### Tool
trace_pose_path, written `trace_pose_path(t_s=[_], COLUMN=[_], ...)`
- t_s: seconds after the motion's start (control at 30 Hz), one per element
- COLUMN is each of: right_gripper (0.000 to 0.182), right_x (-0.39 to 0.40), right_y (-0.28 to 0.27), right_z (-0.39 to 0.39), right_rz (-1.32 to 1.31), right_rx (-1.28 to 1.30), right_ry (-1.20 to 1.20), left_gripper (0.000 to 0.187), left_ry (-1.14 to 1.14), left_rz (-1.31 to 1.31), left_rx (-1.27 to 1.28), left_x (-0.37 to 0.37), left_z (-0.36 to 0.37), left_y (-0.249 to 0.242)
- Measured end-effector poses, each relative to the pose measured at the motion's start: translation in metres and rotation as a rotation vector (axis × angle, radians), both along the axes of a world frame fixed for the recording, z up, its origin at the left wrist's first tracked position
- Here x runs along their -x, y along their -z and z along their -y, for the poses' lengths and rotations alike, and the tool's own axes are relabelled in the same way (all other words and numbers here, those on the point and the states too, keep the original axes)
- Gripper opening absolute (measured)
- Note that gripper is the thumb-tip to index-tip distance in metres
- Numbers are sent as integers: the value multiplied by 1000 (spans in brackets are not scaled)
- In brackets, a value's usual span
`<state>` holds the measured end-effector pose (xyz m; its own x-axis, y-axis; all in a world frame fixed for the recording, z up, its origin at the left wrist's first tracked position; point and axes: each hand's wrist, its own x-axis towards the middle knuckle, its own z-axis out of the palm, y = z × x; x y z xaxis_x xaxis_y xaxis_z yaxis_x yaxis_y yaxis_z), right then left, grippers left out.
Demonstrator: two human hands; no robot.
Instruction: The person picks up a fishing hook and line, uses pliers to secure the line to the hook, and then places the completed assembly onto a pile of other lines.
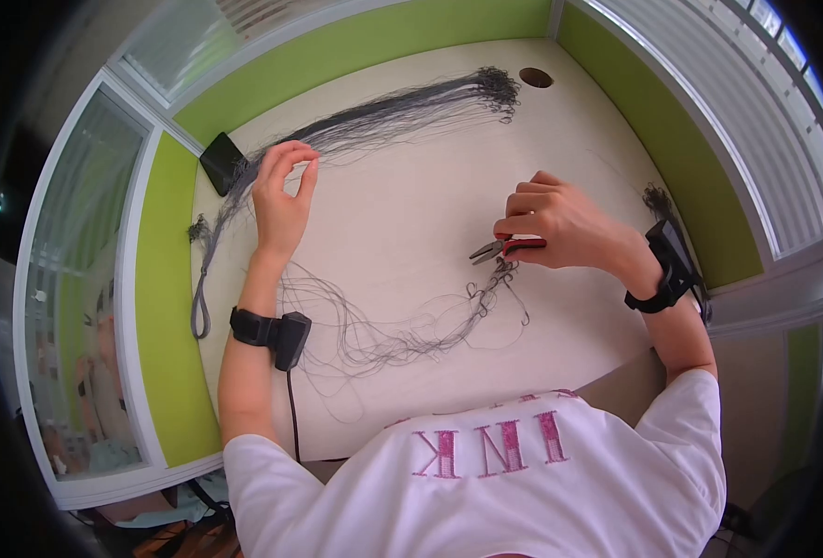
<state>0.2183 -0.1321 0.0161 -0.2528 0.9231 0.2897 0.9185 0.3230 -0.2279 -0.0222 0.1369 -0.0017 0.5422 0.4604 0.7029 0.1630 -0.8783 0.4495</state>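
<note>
My right hand (565, 223) is closed around a pair of pliers (491, 250) with red and black handles. Their grey jaws point left and look slightly apart. Just below the jaws lie several dark fishing hooks (504, 272) on thin lines. From these hooks a loose tangle of fishing line (402, 349) curves left across the table. My left hand (283, 200) is raised at the left, thumb and index fingertips together. Whatever is between them is too fine to make out. Behind that hand stretches a long bundle of grey lines (383, 110), with a cluster of dark hooks (497, 88) at its right end.
The pale table (411, 223) has green partition walls (365, 70) around it. A black box-like object (222, 165) stands at the left edge, by the bundle's looped end (200, 312). Another dark cluster (657, 200) sits at the right edge. A round hole (536, 77) is at the back.
</note>
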Motion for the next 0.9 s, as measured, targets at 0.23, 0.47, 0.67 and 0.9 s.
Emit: trace_pose_path(t_s=[0.23, 0.47, 0.67, 0.9], right_gripper=[25, 25, 26, 27], right_x=[18, 18, 14, 23], right_y=[2, 0, -13, -14], right_z=[-3, -3, -6, -10], right_rz=[136, 220, 185, 190], right_rx=[-15, -6, -346, -525], right_ry=[-125, -120, 7, 110], left_gripper=[5, 6, 13, 19], left_ry=[140, 155, 376, 573], left_rz=[-38, -44, -157, -313], left_rx=[17, 71, 722, 1159], left_x=[-6, -8, -11, -9], left_z=[28, 39, 76, 110], left_y=[-8, -12, -8, -15])
